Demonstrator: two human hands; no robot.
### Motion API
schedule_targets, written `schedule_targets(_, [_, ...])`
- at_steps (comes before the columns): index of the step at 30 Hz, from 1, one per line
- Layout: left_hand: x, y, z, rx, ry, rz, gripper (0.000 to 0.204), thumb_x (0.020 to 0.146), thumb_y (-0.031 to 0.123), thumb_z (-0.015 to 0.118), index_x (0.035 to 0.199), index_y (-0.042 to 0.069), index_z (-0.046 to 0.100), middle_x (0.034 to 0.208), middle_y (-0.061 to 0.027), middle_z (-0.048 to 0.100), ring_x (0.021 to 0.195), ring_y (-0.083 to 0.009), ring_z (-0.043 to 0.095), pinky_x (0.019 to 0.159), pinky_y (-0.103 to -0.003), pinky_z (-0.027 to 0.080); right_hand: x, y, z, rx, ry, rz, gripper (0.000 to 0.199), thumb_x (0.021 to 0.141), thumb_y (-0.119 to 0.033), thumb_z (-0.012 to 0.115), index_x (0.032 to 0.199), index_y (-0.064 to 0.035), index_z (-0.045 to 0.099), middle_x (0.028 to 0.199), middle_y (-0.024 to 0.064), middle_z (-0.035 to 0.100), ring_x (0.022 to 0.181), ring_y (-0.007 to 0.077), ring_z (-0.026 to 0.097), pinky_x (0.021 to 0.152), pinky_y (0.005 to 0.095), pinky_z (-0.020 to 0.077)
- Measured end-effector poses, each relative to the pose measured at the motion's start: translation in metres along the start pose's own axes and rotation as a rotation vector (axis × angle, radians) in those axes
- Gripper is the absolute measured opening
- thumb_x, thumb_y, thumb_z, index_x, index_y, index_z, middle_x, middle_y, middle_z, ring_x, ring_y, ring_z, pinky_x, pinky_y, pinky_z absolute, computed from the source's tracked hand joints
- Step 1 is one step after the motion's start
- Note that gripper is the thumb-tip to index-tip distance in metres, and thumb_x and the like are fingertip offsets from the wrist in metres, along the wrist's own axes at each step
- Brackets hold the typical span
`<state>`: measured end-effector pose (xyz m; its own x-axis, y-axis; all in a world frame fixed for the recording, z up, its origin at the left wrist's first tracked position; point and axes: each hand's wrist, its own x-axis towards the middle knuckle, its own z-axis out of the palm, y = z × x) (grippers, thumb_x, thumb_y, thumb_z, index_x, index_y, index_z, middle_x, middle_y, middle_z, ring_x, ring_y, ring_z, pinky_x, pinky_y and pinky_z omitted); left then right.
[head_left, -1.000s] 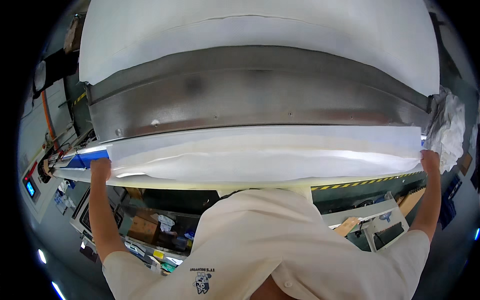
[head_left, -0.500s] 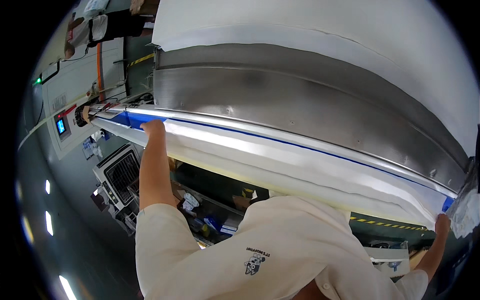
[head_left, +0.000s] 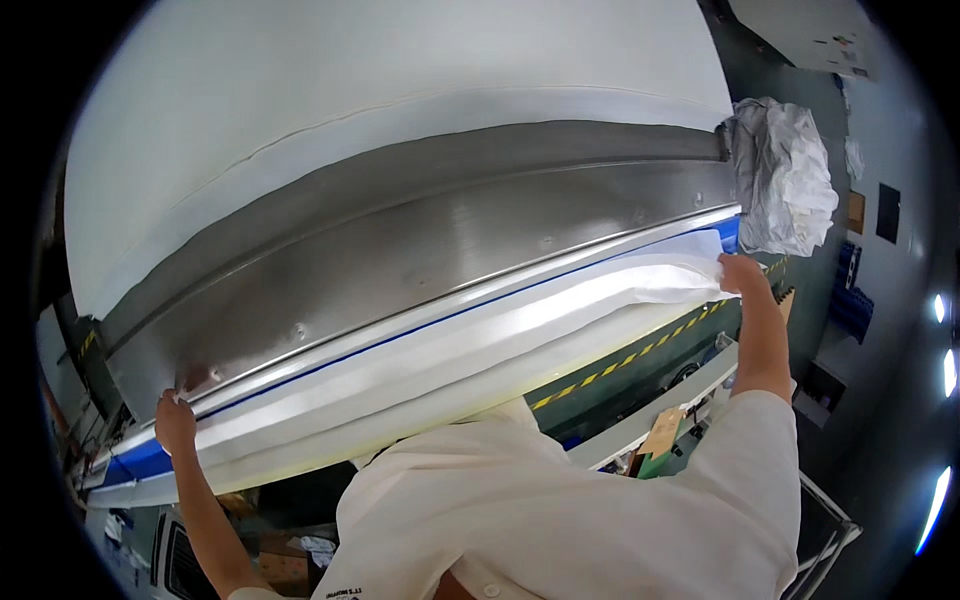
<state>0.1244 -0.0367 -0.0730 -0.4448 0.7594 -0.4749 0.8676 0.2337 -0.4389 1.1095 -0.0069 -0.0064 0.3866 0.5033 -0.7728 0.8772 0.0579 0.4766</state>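
Green floor (head_left: 563,423) shows beyond the work surface, crossed by yellow-and-black striped tape (head_left: 640,352), with a white metal bench frame (head_left: 640,424) at your lower right carrying a piece of light wood (head_left: 663,432). At your lower left sits a cardboard box (head_left: 283,568). Ahead of you, a broad white cover (head_left: 420,60) spreads over the upper part of the machine, and below its edge runs a long grey metal panel (head_left: 430,240). Your long white sheet (head_left: 450,345) lies between that panel and your body, stretched lengthwise in loose folds along the front ledge, beside a blue strip (head_left: 140,462) that shows at both ends and as a thin line between. Your right hand (head_left: 739,275) grips the sheet's right end, fingers closed on its edge. Your left hand (head_left: 175,424) is pinched at the opposite end, close to the panel's lower edge, with a bit of white at the fingertips. Crumpled whitish plastic (head_left: 785,180) hangs just beyond your right hand.
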Motion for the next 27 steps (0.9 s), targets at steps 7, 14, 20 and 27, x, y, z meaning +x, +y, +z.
schedule_targets(7, [-0.001,0.032,-0.033,-0.071,0.1,0.056,0.032,0.084,0.018,0.052,0.114,0.008,0.056,0.111,-0.0146,0.059,0.098,-0.0338,0.058,0.08,-0.043,0.047,0.019,0.007,0.012,-0.117,0.145,0.105,0.017,0.082,-0.019,0.054,0.094,-0.0122,0.064,0.098,0.0084,0.066,0.093,0.0276,0.062,0.08,0.0445,0.0465])
schedule_targets(14, [0.021,0.014,-0.025,-0.061,0.095,-0.038,0.035,0.085,0.019,0.051,0.118,0.008,0.054,0.118,-0.0144,0.056,0.104,-0.0336,0.055,0.084,-0.044,0.045,0.019,0.012,0.02,-0.01,0.219,0.569,0.018,0.083,-0.017,0.056,0.095,-0.0076,0.064,0.105,0.0111,0.064,0.097,0.0301,0.062,0.08,0.0435,0.0494])
schedule_targets(20, [0.06,-0.019,0.034,-0.16,0.382,0.011,0.041,0.087,0.026,0.052,0.122,0.006,0.051,0.123,-0.0141,0.053,0.107,-0.033,0.054,0.085,-0.043,0.045,0.021,-0.068,-0.021,0.01,0.084,0.368,0.024,0.082,-0.02,0.055,0.103,-0.0114,0.064,0.109,0.0113,0.064,0.101,0.0283,0.061,0.082,0.0393,0.0498])
schedule_targets(27, [0.1,0.015,-0.002,-0.094,0.621,-0.019,0.034,0.091,0.033,0.047,0.113,0.01,0.056,0.121,-0.0105,0.053,0.116,-0.0279,0.047,0.097,-0.043,0.037,-0.04,-0.292,-0.155,0.373,0.479,-0.267,0.024,0.083,-0.03,0.055,0.085,-0.007,0.061,0.078,0.0164,0.065,0.077,0.0368,0.061,0.069,0.0468,0.0488])
